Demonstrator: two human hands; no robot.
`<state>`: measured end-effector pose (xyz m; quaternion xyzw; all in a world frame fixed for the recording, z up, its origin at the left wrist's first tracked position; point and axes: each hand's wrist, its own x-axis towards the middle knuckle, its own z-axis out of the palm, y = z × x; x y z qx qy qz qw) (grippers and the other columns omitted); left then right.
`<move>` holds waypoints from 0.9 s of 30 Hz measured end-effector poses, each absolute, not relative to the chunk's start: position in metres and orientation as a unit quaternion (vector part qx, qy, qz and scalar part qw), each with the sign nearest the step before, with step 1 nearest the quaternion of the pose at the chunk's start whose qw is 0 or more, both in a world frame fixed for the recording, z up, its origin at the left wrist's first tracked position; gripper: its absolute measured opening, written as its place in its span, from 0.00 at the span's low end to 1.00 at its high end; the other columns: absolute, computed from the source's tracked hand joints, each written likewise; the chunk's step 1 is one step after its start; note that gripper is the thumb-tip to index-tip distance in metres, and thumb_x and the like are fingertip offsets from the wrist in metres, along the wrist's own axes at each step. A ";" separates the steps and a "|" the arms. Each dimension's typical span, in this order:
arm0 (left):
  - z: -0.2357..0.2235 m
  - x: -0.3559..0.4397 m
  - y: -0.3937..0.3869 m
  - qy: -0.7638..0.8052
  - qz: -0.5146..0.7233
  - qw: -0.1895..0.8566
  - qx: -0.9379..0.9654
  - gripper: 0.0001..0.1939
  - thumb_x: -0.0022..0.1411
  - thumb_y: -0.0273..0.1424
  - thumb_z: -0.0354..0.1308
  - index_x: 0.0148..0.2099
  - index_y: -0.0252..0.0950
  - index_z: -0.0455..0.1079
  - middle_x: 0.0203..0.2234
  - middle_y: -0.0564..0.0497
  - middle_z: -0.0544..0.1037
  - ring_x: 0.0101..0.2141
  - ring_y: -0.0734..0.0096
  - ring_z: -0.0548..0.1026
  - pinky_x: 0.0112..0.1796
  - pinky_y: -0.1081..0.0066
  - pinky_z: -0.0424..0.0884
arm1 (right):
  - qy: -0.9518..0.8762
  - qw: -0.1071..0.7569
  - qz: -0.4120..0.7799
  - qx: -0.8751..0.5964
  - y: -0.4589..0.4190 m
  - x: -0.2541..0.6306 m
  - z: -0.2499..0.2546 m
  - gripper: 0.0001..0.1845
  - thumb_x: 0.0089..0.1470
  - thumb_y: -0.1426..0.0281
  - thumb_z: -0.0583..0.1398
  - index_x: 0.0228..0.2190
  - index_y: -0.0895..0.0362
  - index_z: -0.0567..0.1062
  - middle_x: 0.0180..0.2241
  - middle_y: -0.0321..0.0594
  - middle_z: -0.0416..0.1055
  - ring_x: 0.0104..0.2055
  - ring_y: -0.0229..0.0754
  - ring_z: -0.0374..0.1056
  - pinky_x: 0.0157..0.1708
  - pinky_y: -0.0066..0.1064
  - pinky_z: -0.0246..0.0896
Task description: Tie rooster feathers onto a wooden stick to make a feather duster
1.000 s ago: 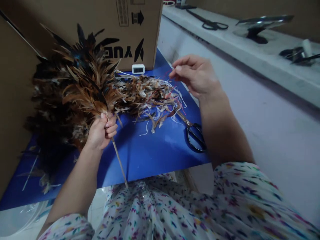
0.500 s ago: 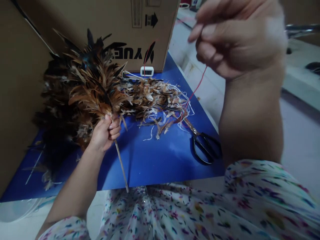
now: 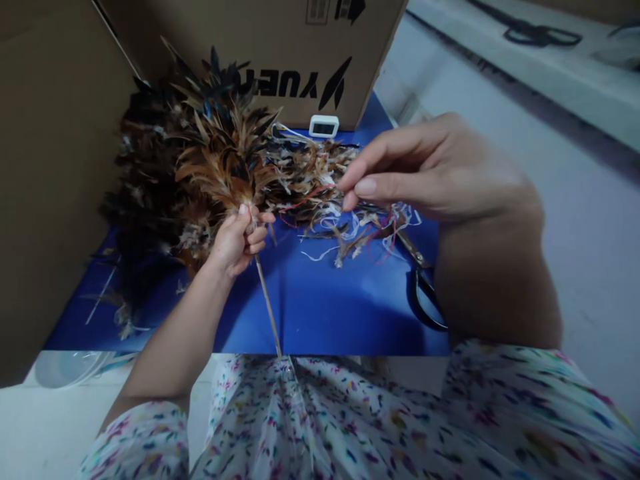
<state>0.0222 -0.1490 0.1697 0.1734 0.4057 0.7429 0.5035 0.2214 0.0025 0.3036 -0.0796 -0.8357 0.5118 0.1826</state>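
Observation:
My left hand (image 3: 239, 241) is wrapped round a feather duster (image 3: 227, 163), at the spot where its brown and black feathers meet the thin wooden stick (image 3: 267, 303). The stick slants down toward the table's front edge. To the right, my right hand (image 3: 400, 170) pinches a red thread (image 3: 317, 192) between thumb and forefinger. Beneath and behind this hand lies a heap of loose feathers (image 3: 305, 163) tangled with white string (image 3: 345, 227). Scissors with black handles (image 3: 425, 297) rest by my right forearm, partly hidden by it.
A large cardboard box (image 3: 280, 40) stands at the back of the blue table (image 3: 325, 300), with a small white digital display (image 3: 324, 126) before it. A dark feather pile (image 3: 145, 200) lies at left beside another cardboard panel (image 3: 50, 167). More scissors (image 3: 543, 33) lie on a ledge at upper right.
My right hand has come down and left from high up, still pinching the red thread. My left hand keeps its hold on the duster. The whole view has shifted slightly.

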 end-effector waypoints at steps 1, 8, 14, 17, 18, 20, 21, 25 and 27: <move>0.169 0.023 -0.148 0.407 0.742 0.502 0.177 0.13 0.67 0.38 0.53 0.33 0.34 0.62 0.33 0.45 0.78 0.14 0.89 0.53 0.14 0.83 0.47 | -0.827 0.187 0.523 -0.084 -0.002 0.221 0.302 0.05 0.48 0.73 0.67 0.31 0.61 0.80 0.25 0.32 0.75 0.26 0.28 0.70 0.24 0.17 0.60; 0.170 0.036 -0.149 0.403 0.696 0.558 0.204 0.14 0.66 0.38 0.53 0.33 0.33 0.61 0.39 0.40 0.80 0.14 0.90 0.51 0.13 0.83 0.45 | -0.775 0.267 0.566 -0.092 -0.013 0.221 0.293 0.03 0.51 0.74 0.66 0.31 0.60 0.79 0.26 0.35 0.76 0.25 0.30 0.69 0.22 0.19 0.58; 0.172 0.044 -0.151 0.383 0.656 0.596 0.260 0.15 0.62 0.38 0.60 0.32 0.34 0.60 0.19 0.57 0.64 0.13 0.88 0.52 0.13 0.84 0.46 | -0.751 0.319 0.574 -0.071 0.001 0.226 0.297 0.05 0.48 0.74 0.66 0.31 0.58 0.78 0.26 0.36 0.76 0.19 0.28 0.59 0.16 0.23 0.46; 0.173 0.042 -0.151 0.383 0.645 0.602 0.274 0.16 0.62 0.38 0.59 0.31 0.35 0.58 0.19 0.59 0.60 0.13 0.88 0.52 0.13 0.84 0.46 | -0.765 0.328 0.544 -0.109 0.005 0.236 0.301 0.07 0.44 0.67 0.69 0.29 0.52 0.78 0.25 0.34 0.75 0.18 0.30 0.55 0.15 0.27 0.43; 0.173 0.042 -0.151 0.387 0.643 0.601 0.275 0.15 0.63 0.38 0.58 0.31 0.35 0.58 0.19 0.59 0.60 0.13 0.88 0.52 0.13 0.85 0.46 | -0.769 0.328 0.534 -0.125 0.005 0.241 0.303 0.07 0.43 0.65 0.70 0.28 0.50 0.78 0.25 0.33 0.74 0.18 0.31 0.53 0.14 0.29 0.43; 0.173 0.041 -0.151 0.398 0.641 0.598 0.272 0.14 0.64 0.38 0.57 0.32 0.35 0.58 0.19 0.59 0.61 0.13 0.88 0.52 0.13 0.85 0.46 | -0.770 0.333 0.521 -0.154 0.004 0.251 0.305 0.05 0.44 0.66 0.69 0.27 0.48 0.79 0.25 0.34 0.73 0.19 0.33 0.52 0.15 0.31 0.41; 0.173 0.041 -0.150 0.402 0.641 0.595 0.270 0.14 0.64 0.38 0.56 0.32 0.35 0.58 0.19 0.59 0.61 0.13 0.88 0.51 0.13 0.85 0.46 | -0.769 0.339 0.516 -0.164 0.003 0.256 0.305 0.05 0.44 0.67 0.68 0.28 0.48 0.79 0.25 0.34 0.73 0.19 0.33 0.51 0.15 0.31 0.40; 0.172 0.041 -0.149 0.413 0.642 0.588 0.268 0.14 0.65 0.38 0.56 0.32 0.35 0.58 0.19 0.59 0.60 0.13 0.88 0.50 0.13 0.85 0.45 | -0.779 0.355 0.482 -0.189 0.004 0.276 0.300 0.05 0.45 0.68 0.68 0.29 0.47 0.80 0.26 0.35 0.74 0.19 0.34 0.52 0.17 0.31 0.40; 0.171 0.041 -0.149 0.416 0.642 0.585 0.269 0.14 0.65 0.38 0.55 0.32 0.35 0.58 0.19 0.59 0.60 0.13 0.88 0.50 0.13 0.85 0.45 | -0.787 0.360 0.451 -0.215 0.006 0.284 0.293 0.04 0.46 0.66 0.67 0.29 0.45 0.79 0.26 0.35 0.74 0.19 0.36 0.52 0.18 0.33 0.44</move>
